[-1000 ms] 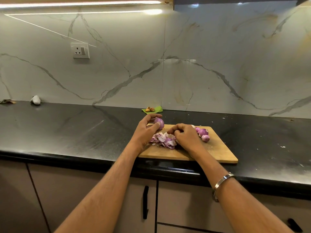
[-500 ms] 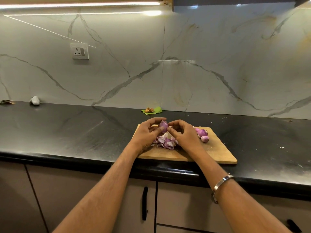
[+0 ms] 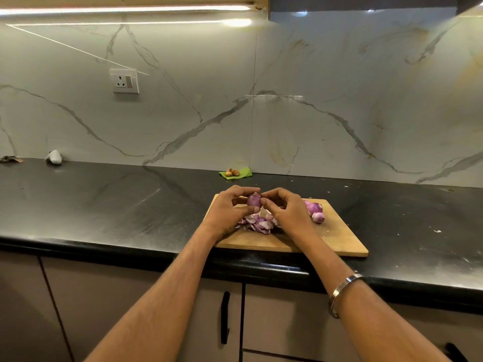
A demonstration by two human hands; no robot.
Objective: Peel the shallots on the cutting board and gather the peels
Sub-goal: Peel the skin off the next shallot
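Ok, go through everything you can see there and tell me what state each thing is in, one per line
Left hand: grips the held purple shallot.
Right hand: fingers pinch the same shallot.
Held purple shallot: raised above the board.
Purple peel pile: heaped on the board.
Two purple shallots: resting on the board, right of the hands.
Wooden cutting board: flat on the black counter.

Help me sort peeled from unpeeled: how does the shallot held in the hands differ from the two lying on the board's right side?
The held shallot is off the cutting board, pinched by the left hand and right hand; the two loose shallots rest untouched on the wood. The held one looks duller and darker; the loose ones look glossier, paler pink. All are purple and small.
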